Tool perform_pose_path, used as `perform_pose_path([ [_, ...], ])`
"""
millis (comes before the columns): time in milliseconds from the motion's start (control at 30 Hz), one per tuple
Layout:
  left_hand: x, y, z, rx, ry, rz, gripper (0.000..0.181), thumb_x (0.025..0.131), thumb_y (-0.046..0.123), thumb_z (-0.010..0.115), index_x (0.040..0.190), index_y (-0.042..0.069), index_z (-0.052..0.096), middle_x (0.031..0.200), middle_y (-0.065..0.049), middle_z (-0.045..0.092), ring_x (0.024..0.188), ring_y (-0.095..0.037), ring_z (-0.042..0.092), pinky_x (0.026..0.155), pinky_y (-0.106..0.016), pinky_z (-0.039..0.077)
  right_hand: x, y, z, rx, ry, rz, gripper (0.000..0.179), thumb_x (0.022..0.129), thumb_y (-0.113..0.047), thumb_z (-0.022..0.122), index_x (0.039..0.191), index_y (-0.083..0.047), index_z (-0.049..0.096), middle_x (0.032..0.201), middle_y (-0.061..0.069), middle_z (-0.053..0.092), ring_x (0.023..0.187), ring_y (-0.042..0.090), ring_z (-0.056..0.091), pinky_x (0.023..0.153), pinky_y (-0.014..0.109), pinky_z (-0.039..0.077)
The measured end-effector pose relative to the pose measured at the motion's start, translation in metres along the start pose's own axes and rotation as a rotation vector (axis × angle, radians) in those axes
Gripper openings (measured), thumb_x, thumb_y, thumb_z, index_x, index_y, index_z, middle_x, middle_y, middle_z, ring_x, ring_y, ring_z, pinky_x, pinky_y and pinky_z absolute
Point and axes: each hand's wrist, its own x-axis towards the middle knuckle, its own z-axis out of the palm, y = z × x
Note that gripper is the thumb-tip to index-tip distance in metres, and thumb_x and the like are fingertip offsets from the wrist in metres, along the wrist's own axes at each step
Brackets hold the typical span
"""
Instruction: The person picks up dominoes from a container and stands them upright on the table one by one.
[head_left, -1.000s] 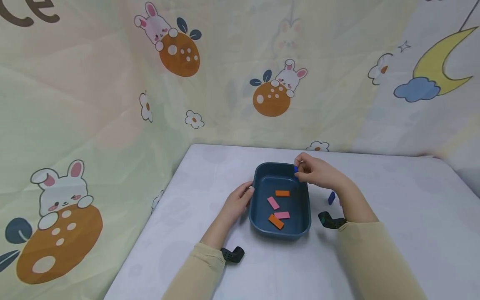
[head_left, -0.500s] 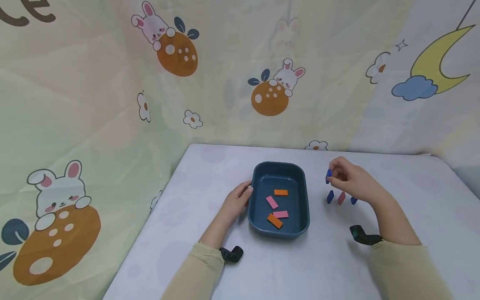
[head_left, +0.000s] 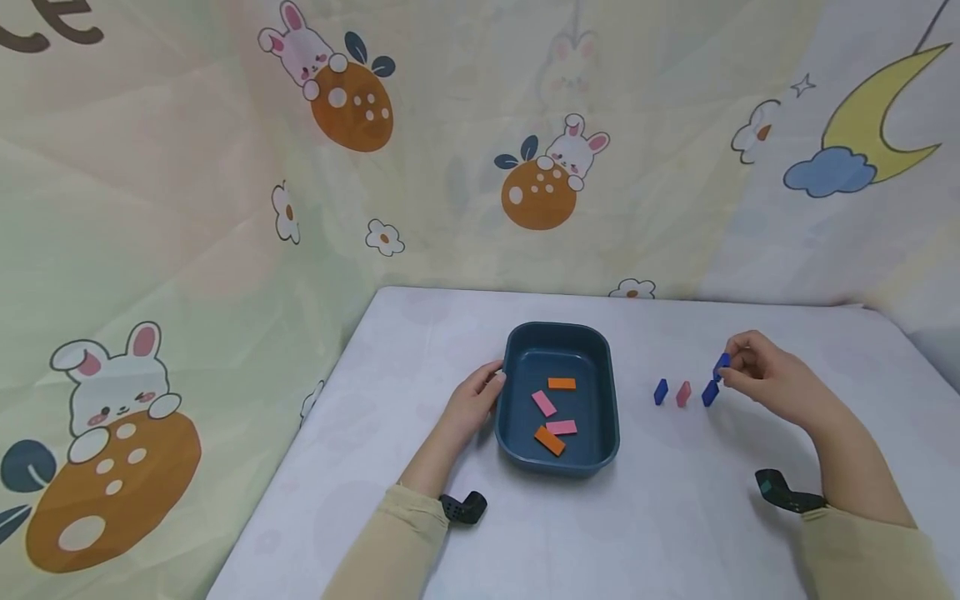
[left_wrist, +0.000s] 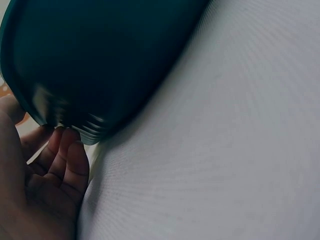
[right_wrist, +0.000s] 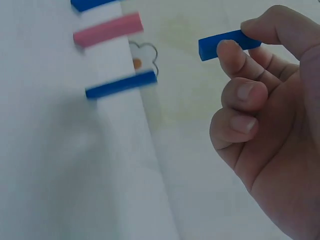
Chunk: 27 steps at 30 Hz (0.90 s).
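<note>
My right hand (head_left: 768, 377) pinches a small blue block (head_left: 722, 365), like a domino, between thumb and fingers. It is above and just behind a standing blue block (head_left: 710, 393). To the left, a pink block (head_left: 683, 394) and another blue block (head_left: 661, 392) stand upright on the table, apart from each other. The right wrist view shows the held blue block (right_wrist: 210, 46) off the table. At the left side of a dark blue rectangular basin (head_left: 612, 400), my left hand (head_left: 471, 400) holds the rim. Its fingertips (left_wrist: 76, 150) meet the outer wall.
Inside the basin lie two orange blocks (head_left: 562, 383) and two pink blocks (head_left: 544, 404), flat on the bottom. White cloth covers the table (head_left: 645, 533). A printed fabric backdrop (head_left: 450, 125) rises behind the table and along its left side.
My right hand has moved rightward from the basin's far right rim with the blue block, past the row of standing blocks. My left hand and the basin have stayed in place.
</note>
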Motion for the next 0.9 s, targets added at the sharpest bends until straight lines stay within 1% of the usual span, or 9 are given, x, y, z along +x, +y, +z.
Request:
perform_pose_path([
  [67, 0.000, 0.000, 0.000, -0.005, 0.000, -0.006, 0.049, 0.096, 0.060, 0.049, 0.139, 0.037, 0.053, 0.109, 0.004, 0.065, 0.090, -0.018, 0.061, 0.078, -0.031, 0.052, -0.004, 0.010, -0.003, 0.018, -0.002, 0.021, 0.030, 0.098, -0.021, 0.061, 0.119, -0.010, 0.043, 0.092, 0.005, 0.062, 0.078, 0.007, 0.054, 0.064, 0.024, 0.042],
  [133, 0.001, -0.001, 0.000, -0.010, -0.002, -0.013, 0.049, 0.096, 0.062, 0.049, 0.139, 0.039, 0.053, 0.109, 0.004, 0.065, 0.090, -0.018, 0.061, 0.078, -0.031, 0.052, -0.007, 0.021, -0.005, 0.032, -0.027, 0.054, 0.031, 0.099, -0.024, 0.060, 0.120, -0.010, 0.042, 0.092, 0.004, 0.061, 0.076, 0.009, 0.053, 0.062, 0.025, 0.042],
  [233, 0.000, 0.000, 0.000, -0.010, -0.005, -0.021, 0.049, 0.095, 0.062, 0.049, 0.139, 0.040, 0.053, 0.109, 0.004, 0.065, 0.091, -0.018, 0.061, 0.078, -0.032, 0.053, -0.010, 0.038, -0.003, 0.046, -0.063, 0.100, 0.034, 0.100, -0.027, 0.059, 0.122, -0.009, 0.040, 0.092, 0.005, 0.059, 0.073, 0.012, 0.050, 0.060, 0.026, 0.041],
  [333, 0.000, 0.001, 0.001, -0.007, 0.000, -0.020, 0.048, 0.096, 0.060, 0.049, 0.139, 0.039, 0.053, 0.111, 0.004, 0.065, 0.092, -0.018, 0.061, 0.079, -0.032, 0.053, -0.010, 0.049, 0.001, 0.040, -0.103, 0.133, 0.037, 0.100, -0.029, 0.059, 0.123, -0.008, 0.040, 0.094, 0.007, 0.057, 0.072, 0.013, 0.048, 0.060, 0.026, 0.041],
  [533, 0.000, -0.001, 0.001, -0.002, 0.006, -0.008, 0.048, 0.097, 0.058, 0.050, 0.139, 0.037, 0.054, 0.115, 0.005, 0.065, 0.092, -0.018, 0.062, 0.081, -0.032, 0.053, -0.007, 0.056, 0.007, 0.006, -0.146, 0.165, 0.042, 0.099, -0.032, 0.059, 0.125, -0.006, 0.039, 0.100, 0.010, 0.056, 0.077, 0.012, 0.046, 0.061, 0.026, 0.039],
  [667, 0.001, -0.002, 0.000, -0.003, 0.003, -0.003, 0.050, 0.096, 0.061, 0.049, 0.139, 0.037, 0.053, 0.116, 0.005, 0.065, 0.094, -0.017, 0.062, 0.082, -0.033, 0.053, -0.007, 0.062, 0.009, 0.020, -0.156, 0.176, 0.042, 0.099, -0.031, 0.059, 0.126, -0.005, 0.038, 0.099, 0.010, 0.055, 0.074, 0.012, 0.047, 0.060, 0.027, 0.040],
  [900, 0.000, 0.000, 0.000, -0.002, 0.000, -0.014, 0.050, 0.096, 0.060, 0.050, 0.140, 0.036, 0.053, 0.120, 0.004, 0.065, 0.098, -0.017, 0.062, 0.086, -0.035, 0.054, -0.009, 0.069, 0.012, 0.035, -0.161, 0.193, 0.043, 0.100, -0.031, 0.058, 0.127, -0.006, 0.038, 0.096, 0.009, 0.054, 0.069, 0.013, 0.047, 0.057, 0.027, 0.040],
])
